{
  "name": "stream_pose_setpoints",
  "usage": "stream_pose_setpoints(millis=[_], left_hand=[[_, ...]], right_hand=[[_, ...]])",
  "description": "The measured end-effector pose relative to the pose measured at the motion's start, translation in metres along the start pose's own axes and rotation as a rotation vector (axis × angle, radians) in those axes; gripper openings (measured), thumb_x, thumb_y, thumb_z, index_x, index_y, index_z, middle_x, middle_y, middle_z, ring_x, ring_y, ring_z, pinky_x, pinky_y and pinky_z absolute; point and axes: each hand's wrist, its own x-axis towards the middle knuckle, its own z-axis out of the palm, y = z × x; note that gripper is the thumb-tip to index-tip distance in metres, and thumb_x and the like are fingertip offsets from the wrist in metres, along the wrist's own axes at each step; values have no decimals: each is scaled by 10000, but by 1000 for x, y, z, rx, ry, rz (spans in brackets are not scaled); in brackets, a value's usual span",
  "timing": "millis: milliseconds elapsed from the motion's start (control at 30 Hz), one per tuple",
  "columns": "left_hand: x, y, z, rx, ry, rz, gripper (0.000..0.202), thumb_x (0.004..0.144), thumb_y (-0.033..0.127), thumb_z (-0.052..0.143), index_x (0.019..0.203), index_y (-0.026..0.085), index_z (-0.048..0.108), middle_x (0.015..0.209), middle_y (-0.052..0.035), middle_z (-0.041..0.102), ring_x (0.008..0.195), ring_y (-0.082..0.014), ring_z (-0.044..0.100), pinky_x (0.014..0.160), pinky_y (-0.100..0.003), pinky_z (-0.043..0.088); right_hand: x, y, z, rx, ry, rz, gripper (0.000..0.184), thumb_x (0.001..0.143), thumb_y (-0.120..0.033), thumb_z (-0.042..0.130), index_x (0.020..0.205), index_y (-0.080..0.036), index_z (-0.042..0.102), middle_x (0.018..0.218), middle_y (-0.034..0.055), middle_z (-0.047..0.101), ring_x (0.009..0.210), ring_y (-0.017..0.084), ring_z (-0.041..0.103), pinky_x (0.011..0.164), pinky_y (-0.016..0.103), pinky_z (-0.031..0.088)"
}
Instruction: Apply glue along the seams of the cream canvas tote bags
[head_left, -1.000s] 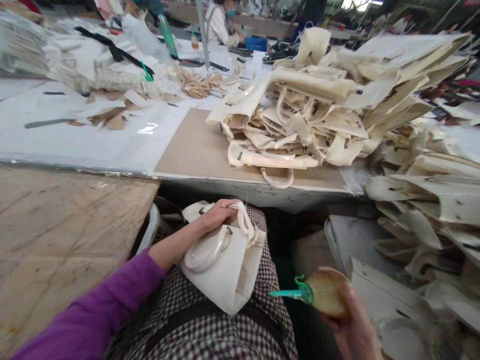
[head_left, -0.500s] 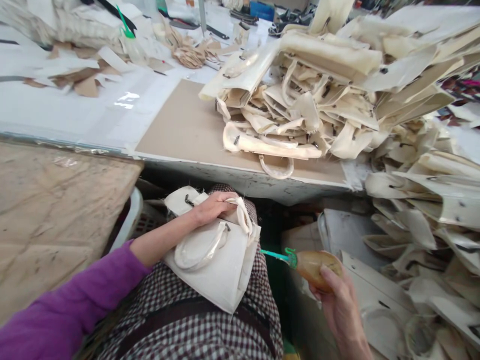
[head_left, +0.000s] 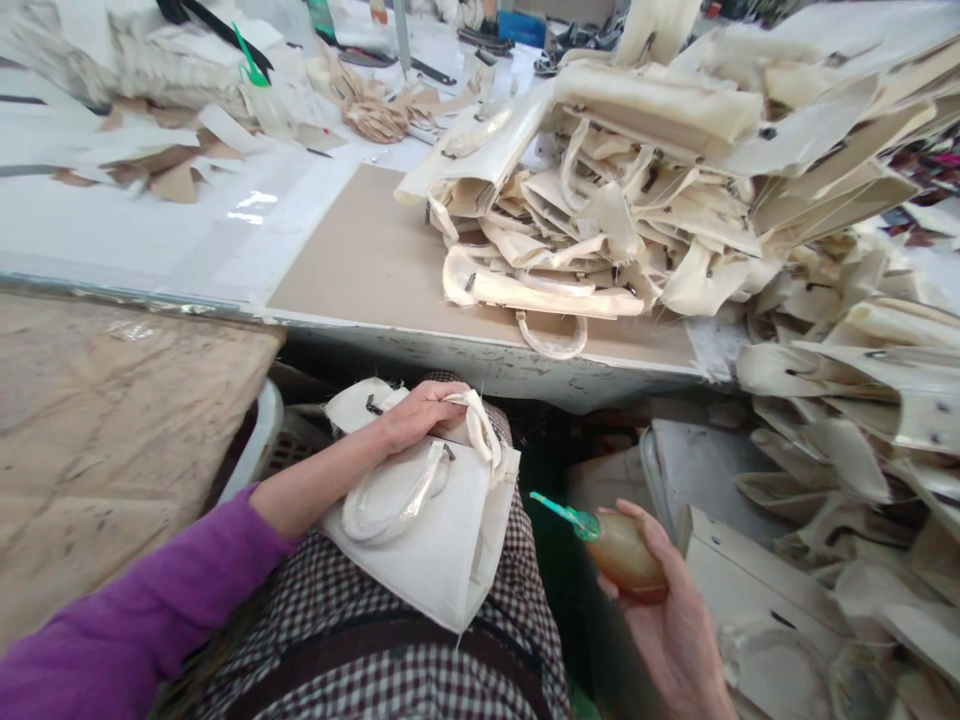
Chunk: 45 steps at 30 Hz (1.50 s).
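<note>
Across a checked lap (head_left: 420, 680): bag (head_left: 450, 530) gripped, bottle (head_left: 630, 555) held off

Nearest, the bag lies tilted on the thighs, its clear-wrapped handle (head_left: 405, 522) flopped over the front panel. The left hand (head_left: 420, 415) is closed on its upper part, fingers gathered at the folded, frayed edge. Beside the right thigh, the right hand (head_left: 679, 610) curls round the bottle, cradling its belly from the right.

Over the last half second the bottle has tipped: its green nozzle (head_left: 553, 505), almost level and close to the bag's side then, now slants up to the left with a thin dark gap before the bag. The left hand and bag have hardly moved. As I judge it, nothing is being applied at this instant, while the bag is kept steady.

The left fingertips are partly hidden in the folds, so their exact pinch cannot be told; nor can the bag's inside, or whether the nozzle tip is wet.

Beyond the knees, a tub (head_left: 259, 435) is mostly hidden under the bench. On the table (head_left: 172, 240), a heap (head_left: 600, 220) of similar bags is too tangled to count; farther back, a second bottle (head_left: 266, 105) stands among scraps (head_left: 172, 160), and dark pieces at the top are cut off.
</note>
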Motion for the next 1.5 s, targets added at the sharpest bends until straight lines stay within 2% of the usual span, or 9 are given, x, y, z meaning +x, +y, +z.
stream_pose_setpoints(millis=[100,200,333,433,533,700,933,1167,1500], left_hand=[[2,1,-1,-44,8,-17,281,714,393,669,810,130,638,775,-8,606,735,-161,507,698,-258,360],[4,2,0,-86,5,-50,293,699,380,683,836,123,652,756,0,599,704,-145,491,667,-243,346],[6,1,0,-96,14,-51,305,682,379,699,835,117,664,791,-13,625,753,-160,525,712,-245,371],[5,1,1,-88,13,-35,293,679,367,694,820,112,665,793,-17,629,767,-161,527,730,-245,372],[3,3,3,-100,17,-49,302,671,368,692,824,110,661,771,-10,617,739,-151,507,695,-240,356],[1,6,3,-91,19,-61,326,667,390,688,836,114,658,766,-8,608,735,-158,506,690,-250,361],[2,1,0,-50,39,-23,279,675,357,656,816,116,673,791,-21,624,771,-170,521,728,-257,373],[0,1,-1,-12,34,5,274,695,358,653,831,124,691,837,-38,645,818,-196,545,750,-276,399],[-2,4,2,-28,38,-18,276,673,358,650,830,132,677,811,-22,630,779,-179,531,734,-271,406]], right_hand=[[-11,-8,-5,-63,-83,-48,654,710,-473,857,1269,-254,598,1215,89,661,965,229,620,681,287,566],[-19,-14,-9,-162,-68,-97,841,627,-365,923,1366,-292,529,1279,65,641,1001,195,611,793,253,558],[-11,-16,-14,-265,18,-217,905,561,-398,948,1358,-284,535,1078,56,682,837,191,623,625,221,545],[0,-14,-13,-225,43,-298,732,639,-471,888,1270,-256,587,979,38,659,659,136,543,469,189,452],[12,-10,-11,-195,41,-270,589,675,-524,850,1109,-203,615,830,11,617,520,80,422,385,169,328],[23,-7,-4,-287,-22,-220,576,690,-598,814,990,-152,604,737,13,583,459,71,409,353,159,263],[16,-14,13,-278,46,-308,653,696,-520,853,1211,-230,572,852,2,610,390,45,387,319,174,297],[13,-21,22,-333,44,-361,605,699,-507,865,1150,-206,596,731,-38,552,374,51,389,300,179,322],[23,-26,30,-441,49,-307,565,702,-568,846,1040,-181,609,661,-43,525,373,55,358,296,186,309]])
